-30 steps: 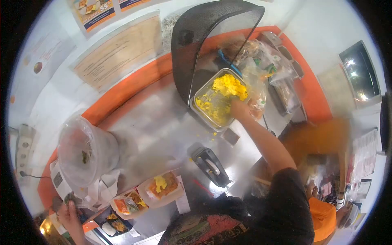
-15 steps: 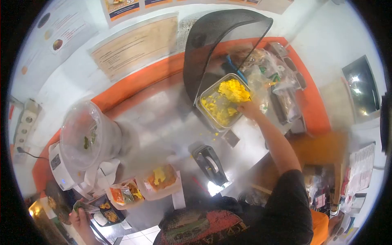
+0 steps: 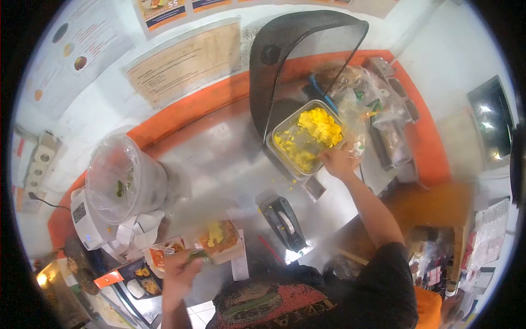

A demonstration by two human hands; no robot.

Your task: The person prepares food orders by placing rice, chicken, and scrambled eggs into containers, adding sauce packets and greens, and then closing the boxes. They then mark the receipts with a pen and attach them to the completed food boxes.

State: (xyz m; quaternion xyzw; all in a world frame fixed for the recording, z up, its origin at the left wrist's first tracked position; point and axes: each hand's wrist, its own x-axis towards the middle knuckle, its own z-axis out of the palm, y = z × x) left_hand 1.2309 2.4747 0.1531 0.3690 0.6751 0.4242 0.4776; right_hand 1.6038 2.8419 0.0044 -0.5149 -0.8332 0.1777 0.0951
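My left hand [image 3: 181,270] is closed around a small green item [image 3: 199,256], perhaps a packet. It hovers at the front edge of an open box [image 3: 233,248] of orange-red food topped with yellow pieces. Beside that stands another box [image 3: 156,256] with red-orange contents, partly behind my hand. My right hand [image 3: 337,162] is at the lower right rim of a metal tray [image 3: 272,147] of crumbled yellow food [image 3: 320,127] resembling scrambled egg. Its fingers are drawn together over the rim; whatever they hold is hidden.
A black mesh cover [image 3: 268,71] stands behind the tray. Plastic bags [image 3: 364,104] lie to its right. A black tape dispenser [image 3: 282,222] sits near the front edge. Leftward are a lined clear bucket [image 3: 126,181], a white label printer [image 3: 85,222] and a black food tray [image 3: 143,282].
My left hand has come from the far lower left to the food boxes, carrying the green item. My right hand has shifted slightly down along the metal tray's rim.
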